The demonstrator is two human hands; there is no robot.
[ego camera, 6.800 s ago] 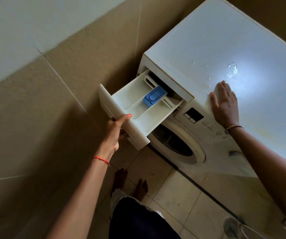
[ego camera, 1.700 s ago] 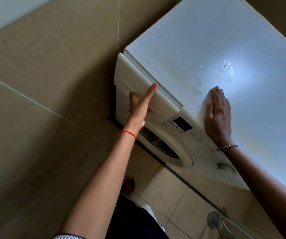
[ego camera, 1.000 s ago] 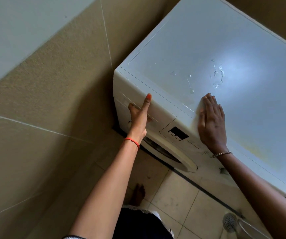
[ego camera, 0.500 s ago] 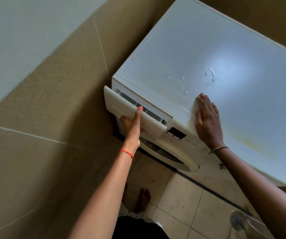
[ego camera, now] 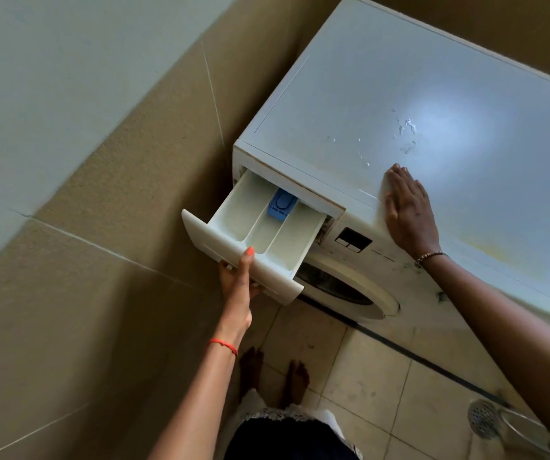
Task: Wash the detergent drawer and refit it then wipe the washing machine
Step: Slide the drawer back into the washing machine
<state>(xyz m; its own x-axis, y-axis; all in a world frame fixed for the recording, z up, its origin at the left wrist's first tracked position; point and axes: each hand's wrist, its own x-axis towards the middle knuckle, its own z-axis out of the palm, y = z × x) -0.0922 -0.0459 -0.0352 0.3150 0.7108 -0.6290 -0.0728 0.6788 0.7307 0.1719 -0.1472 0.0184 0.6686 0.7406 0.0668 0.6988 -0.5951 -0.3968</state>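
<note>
Detergent drawer, partly drawn out, long axis running into the washing machine; front panel gripped by left hand; right hand laid flat on top.

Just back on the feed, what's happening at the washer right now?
A person stands at the washing machine. Their left hand grips the front of the detergent drawer, which is pulled partway out, its blue insert showing. Their right hand rests flat on the machine's top near the front edge. Water droplets sit on the top.
</note>
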